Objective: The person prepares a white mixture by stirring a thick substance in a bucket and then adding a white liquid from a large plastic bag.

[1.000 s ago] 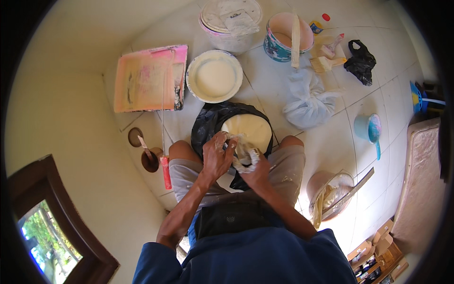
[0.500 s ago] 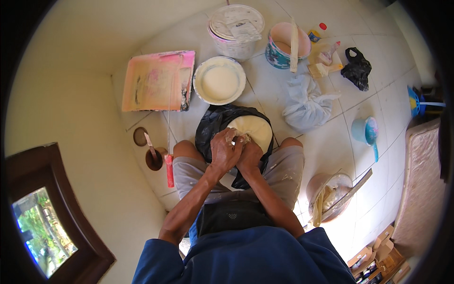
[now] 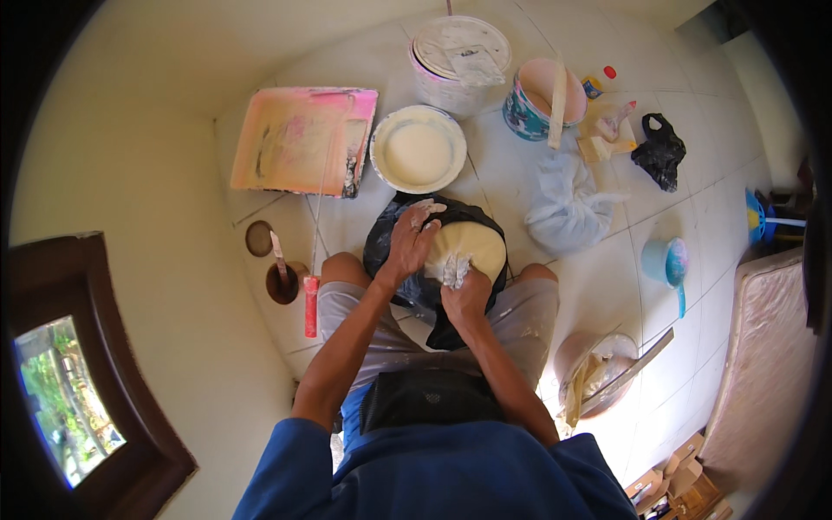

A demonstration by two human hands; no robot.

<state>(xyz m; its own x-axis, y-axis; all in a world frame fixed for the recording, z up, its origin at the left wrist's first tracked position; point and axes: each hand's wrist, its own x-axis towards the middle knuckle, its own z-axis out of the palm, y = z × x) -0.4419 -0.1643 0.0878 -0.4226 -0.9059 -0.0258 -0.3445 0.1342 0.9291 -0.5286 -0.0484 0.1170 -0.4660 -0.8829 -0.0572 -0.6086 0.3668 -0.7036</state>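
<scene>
Between my knees sits a round cream-coloured bundle (image 3: 477, 244), smooth on top, with a black plastic bag (image 3: 381, 238) around it. My right hand (image 3: 466, 295) is closed at the bundle's near side on a crumpled whitish bunch (image 3: 452, 269) that looks like thin plastic. White smears cover those fingers. Farther left, my left hand (image 3: 411, 243) lies over the bundle's left edge and the black bag, its whitened fingers stretched out and holding nothing. What is under the bundle is hidden by the bag.
Ahead stand a paint tray (image 3: 277, 143), a basin of cream liquid (image 3: 419, 147), a lidded bucket (image 3: 442, 91) and a teal bucket (image 3: 524, 117). A roller's red handle (image 3: 311, 308) is left; a tied white bag (image 3: 568, 212), blue dipper (image 3: 666, 262) and pinkish bucket (image 3: 579, 355) are right.
My hands have parted. The left moved away from the whitish bunch to the bundle's far left edge and opened; the right stays closed on the bunch. The view has shifted slightly.
</scene>
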